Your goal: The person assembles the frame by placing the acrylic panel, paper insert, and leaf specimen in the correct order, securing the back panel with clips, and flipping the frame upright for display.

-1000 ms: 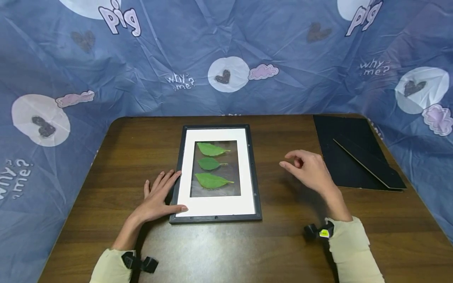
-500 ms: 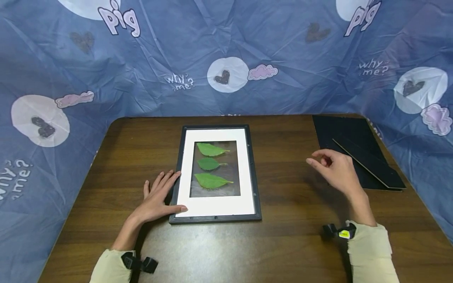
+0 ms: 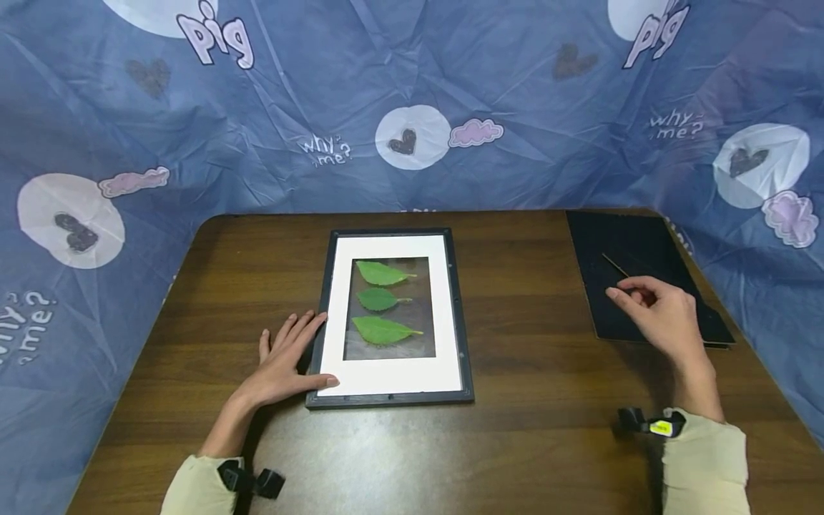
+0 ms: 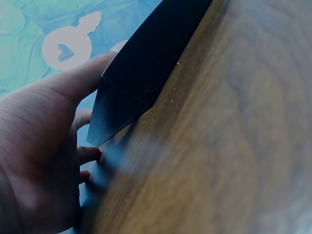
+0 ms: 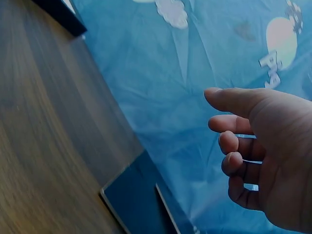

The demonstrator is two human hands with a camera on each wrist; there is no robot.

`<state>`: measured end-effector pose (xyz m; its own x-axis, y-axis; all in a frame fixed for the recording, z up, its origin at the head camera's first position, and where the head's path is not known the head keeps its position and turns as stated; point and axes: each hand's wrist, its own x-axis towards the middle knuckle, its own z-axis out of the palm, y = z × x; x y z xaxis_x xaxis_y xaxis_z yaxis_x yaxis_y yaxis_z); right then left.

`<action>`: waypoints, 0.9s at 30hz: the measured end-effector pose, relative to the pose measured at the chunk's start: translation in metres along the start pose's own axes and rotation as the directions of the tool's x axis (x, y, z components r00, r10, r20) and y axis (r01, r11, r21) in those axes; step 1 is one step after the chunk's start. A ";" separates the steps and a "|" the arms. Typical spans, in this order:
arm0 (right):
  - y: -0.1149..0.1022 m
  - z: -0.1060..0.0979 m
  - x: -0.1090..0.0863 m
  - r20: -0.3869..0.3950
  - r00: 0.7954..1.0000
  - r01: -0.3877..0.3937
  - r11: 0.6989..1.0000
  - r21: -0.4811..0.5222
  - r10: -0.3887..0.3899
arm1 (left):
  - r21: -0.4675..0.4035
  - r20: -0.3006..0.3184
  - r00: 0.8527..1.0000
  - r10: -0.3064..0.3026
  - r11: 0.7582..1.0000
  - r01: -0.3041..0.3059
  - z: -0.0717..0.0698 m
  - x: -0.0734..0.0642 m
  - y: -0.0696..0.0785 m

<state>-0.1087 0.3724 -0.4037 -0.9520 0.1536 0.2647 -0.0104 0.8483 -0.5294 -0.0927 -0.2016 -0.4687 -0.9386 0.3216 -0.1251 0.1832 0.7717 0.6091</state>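
Observation:
A black picture frame (image 3: 465, 372) with a white mat (image 3: 389, 375) lies flat, and three green leaves (image 3: 386, 330) are set one above another in its window. My left hand (image 3: 283, 365) rests at its lower left, fingers straight and spread, thumb over the corner and fingertips at the left side. In the left wrist view that thumb lies along the top of the frame's dark corner (image 4: 131, 87). My right hand (image 3: 666, 315), fingers loosely curled around nothing, hovers over a black backing board (image 3: 608, 243) at the right, partly hiding it.
A thin-edged black flap (image 5: 168, 209) rises at a slant from the board. The brown wooden table (image 3: 521, 400) has rounded back corners. A blue printed cloth (image 3: 290, 93) hangs behind and along both sides.
My right hand has moved to the right, from bare table beside the frame to above the black board. The left hand and the frame have stayed in place.

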 end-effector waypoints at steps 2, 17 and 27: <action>0.008 -0.002 0.001 -0.015 1.000 -0.018 1.000 0.001 0.018 | -0.004 0.001 1.000 0.002 1.000 -0.002 0.000 0.000 0.000; 0.084 -0.016 0.008 -0.013 0.996 -0.087 0.993 -0.075 0.086 | -0.030 0.012 1.000 0.016 0.999 -0.016 -0.002 -0.001 -0.002; 0.115 -0.013 0.006 0.080 0.975 -0.195 0.969 -0.153 0.209 | -0.046 0.034 0.999 0.025 0.999 -0.023 -0.005 -0.005 -0.003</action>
<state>-0.1113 0.4773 -0.4523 -0.9546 0.2861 0.0825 0.2223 0.8693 -0.4415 -0.0905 -0.2082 -0.4656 -0.9232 0.3591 -0.1366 0.1912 0.7378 0.6473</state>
